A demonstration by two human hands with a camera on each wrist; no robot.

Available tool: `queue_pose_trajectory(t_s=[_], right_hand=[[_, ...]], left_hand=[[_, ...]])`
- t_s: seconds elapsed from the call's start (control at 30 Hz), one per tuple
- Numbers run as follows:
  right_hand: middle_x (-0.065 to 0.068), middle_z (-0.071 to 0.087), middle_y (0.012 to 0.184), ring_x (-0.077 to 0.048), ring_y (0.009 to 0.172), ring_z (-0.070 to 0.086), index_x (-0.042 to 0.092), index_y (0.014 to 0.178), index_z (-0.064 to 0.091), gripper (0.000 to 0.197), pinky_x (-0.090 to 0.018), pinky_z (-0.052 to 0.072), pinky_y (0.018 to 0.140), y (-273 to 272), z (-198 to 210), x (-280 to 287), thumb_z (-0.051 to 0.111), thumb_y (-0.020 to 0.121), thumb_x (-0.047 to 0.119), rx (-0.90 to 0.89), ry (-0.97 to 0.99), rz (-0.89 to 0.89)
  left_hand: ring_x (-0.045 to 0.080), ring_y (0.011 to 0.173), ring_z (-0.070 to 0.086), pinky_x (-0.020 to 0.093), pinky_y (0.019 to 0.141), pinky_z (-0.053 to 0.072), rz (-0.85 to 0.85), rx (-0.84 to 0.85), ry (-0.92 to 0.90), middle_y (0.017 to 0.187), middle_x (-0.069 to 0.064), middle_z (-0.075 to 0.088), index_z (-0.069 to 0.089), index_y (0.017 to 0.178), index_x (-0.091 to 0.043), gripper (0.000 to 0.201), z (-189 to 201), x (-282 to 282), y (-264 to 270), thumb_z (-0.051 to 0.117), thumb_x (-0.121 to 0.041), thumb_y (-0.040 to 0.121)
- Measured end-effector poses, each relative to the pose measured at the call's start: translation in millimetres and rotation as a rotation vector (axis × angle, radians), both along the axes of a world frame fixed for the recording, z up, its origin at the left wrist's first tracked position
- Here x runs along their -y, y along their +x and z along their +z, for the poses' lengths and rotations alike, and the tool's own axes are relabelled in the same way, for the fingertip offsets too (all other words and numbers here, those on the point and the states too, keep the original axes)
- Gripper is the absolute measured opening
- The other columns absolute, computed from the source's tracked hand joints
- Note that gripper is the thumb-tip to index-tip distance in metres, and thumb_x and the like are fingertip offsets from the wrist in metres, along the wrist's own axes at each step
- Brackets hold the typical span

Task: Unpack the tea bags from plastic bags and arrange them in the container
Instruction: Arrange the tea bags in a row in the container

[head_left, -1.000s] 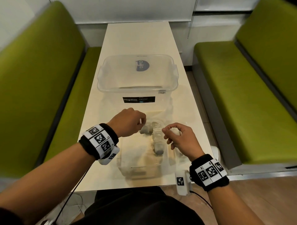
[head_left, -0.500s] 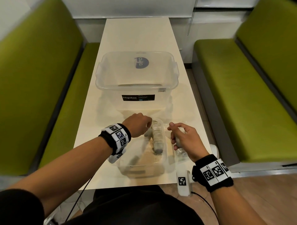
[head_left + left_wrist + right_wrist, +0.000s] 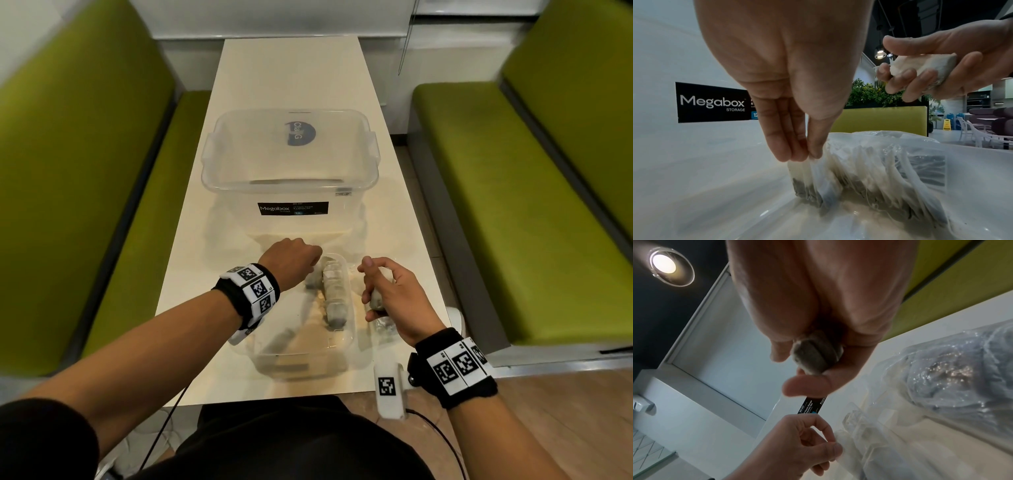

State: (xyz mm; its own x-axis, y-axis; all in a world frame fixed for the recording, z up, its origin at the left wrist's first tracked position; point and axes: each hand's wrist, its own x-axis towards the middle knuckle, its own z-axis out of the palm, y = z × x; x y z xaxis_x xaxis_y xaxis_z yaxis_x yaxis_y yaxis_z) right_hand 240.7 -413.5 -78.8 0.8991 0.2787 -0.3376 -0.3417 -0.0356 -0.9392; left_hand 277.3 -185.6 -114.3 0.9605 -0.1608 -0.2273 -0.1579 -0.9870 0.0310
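clear plastic forms the small container (image 3: 339, 337) at the near table edge, inside which a row of tea bags (image 3: 334, 294) is stood on edge along the right wall. compared with half a second ago, the left hand (image 3: 291, 258) has been lowered a little further into the container, and its fingertips (image 3: 797, 154) are now pinched on the top of a tea bag stack (image 3: 809, 183) being set beside the row. the right hand (image 3: 387, 294) has been drawn slightly aside and is held just right of the container, fingers curled round a second bundle of tea bags (image 3: 925, 65). a plastic bag (image 3: 953, 374) still holding tea bags lies on the table (image 3: 291, 75) below that hand. the large megabox tub (image 3: 291, 192) behind is untouched. judged from this, one placement is nearly complete and another is queued; more unpacking remains.
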Motion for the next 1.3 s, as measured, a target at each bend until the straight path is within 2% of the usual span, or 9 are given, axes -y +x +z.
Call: queue_pose_trajectory(t_s=[0.17,0.33,0.53,0.63,0.77,0.87,1.03,1.17,1.3], right_hand=[[-0.015,0.055,0.080,-0.024,0.075,0.057,0.008,0.111,0.065,0.018,-0.034,0.055,0.057,3.2,-4.7,1.9,0.070,0.096,0.018,-0.062,0.041,0.031],[-0.016,0.063,0.101,-0.024,0.084,0.065,0.002,0.121,0.062,0.032,-0.037,0.060,0.070,4.6,-9.8,5.3,0.048,0.094,-0.009,-0.133,0.097,0.084],[-0.026,0.063,0.102,-0.029,0.096,0.070,0.003,0.122,0.067,0.029,-0.037,0.062,0.084,5.5,-7.3,5.0,0.049,0.100,-0.003,-0.149,0.132,0.134],[-0.021,0.069,0.113,-0.031,0.101,0.072,0.005,0.125,0.067,0.027,-0.037,0.062,0.085,5.0,-4.0,1.1,0.054,0.101,-0.001,-0.125,0.159,0.174],[-0.017,0.075,0.104,-0.037,0.100,0.074,0.003,0.115,0.069,0.018,-0.039,0.062,0.084,3.7,0.9,-6.0,0.064,0.097,0.004,-0.114,0.194,0.184],[-0.023,0.075,0.108,-0.039,0.101,0.074,-0.003,0.116,0.068,0.024,-0.036,0.062,0.079,2.9,4.8,-10.9,0.068,0.096,0.010,-0.113,0.196,0.198],[-0.023,0.074,0.112,-0.034,0.101,0.073,0.001,0.111,0.073,0.022,-0.035,0.062,0.079,0.5,6.7,-16.7,0.070,0.095,0.016,-0.085,0.200,0.197],[-0.023,0.074,0.109,-0.029,0.096,0.074,0.000,0.112,0.073,0.027,-0.035,0.061,0.079,0.2,5.1,-16.0,0.078,0.086,0.004,-0.036,0.157,0.226],[-0.014,0.075,0.094,-0.024,0.087,0.073,-0.004,0.106,0.072,0.027,-0.034,0.063,0.073,1.1,2.4,-14.5,0.081,0.081,-0.002,-0.008,0.097,0.181]], left_hand=[[0.030,0.074,0.056,0.035,0.064,0.042,0.022,0.007,-0.040,0.092,0.010,0.069,0.060,0.101,-0.017,0.009,1.8,-4.4,1.7,0.060,-0.026,0.100],[0.032,0.087,0.064,0.038,0.074,0.051,0.086,0.016,-0.094,0.099,0.008,0.071,0.061,0.107,-0.020,0.013,13.0,-8.9,-0.4,0.062,-0.031,0.099],[0.020,0.085,0.067,0.035,0.080,0.054,0.216,0.080,-0.373,0.092,-0.005,0.075,0.066,0.106,-0.024,0.015,50.1,-5.0,-18.7,0.069,-0.034,0.095],[0.006,0.081,0.068,0.026,0.075,0.053,0.232,0.060,-0.569,0.089,-0.015,0.069,0.068,0.105,-0.029,0.020,68.8,-1.1,-31.9,0.072,-0.042,0.092],[0.002,0.089,0.069,0.028,0.085,0.057,0.152,-0.065,-0.763,0.098,-0.018,0.072,0.068,0.116,-0.037,0.032,81.4,1.9,-46.3,0.072,-0.052,0.088],[0.004,0.092,0.070,0.033,0.088,0.058,0.106,-0.132,-0.795,0.101,-0.015,0.072,0.067,0.121,-0.037,0.035,80.3,3.0,-52.6,0.071,-0.050,0.089],[0.010,0.082,0.071,0.041,0.082,0.060,0.153,-0.104,-0.859,0.088,-0.007,0.074,0.072,0.104,-0.028,0.016,77.0,3.0,-58.6,0.075,-0.038,0.091],[0.007,0.066,0.068,0.040,0.076,0.060,0.194,-0.059,-0.888,0.072,-0.008,0.073,0.072,0.097,-0.022,0.009,84.3,3.5,-61.4,0.077,-0.027,0.091],[0.006,0.065,0.069,0.035,0.075,0.061,0.198,-0.077,-0.881,0.073,-0.006,0.076,0.074,0.096,-0.023,0.008,93.6,-0.1,-59.9,0.077,-0.027,0.090]])
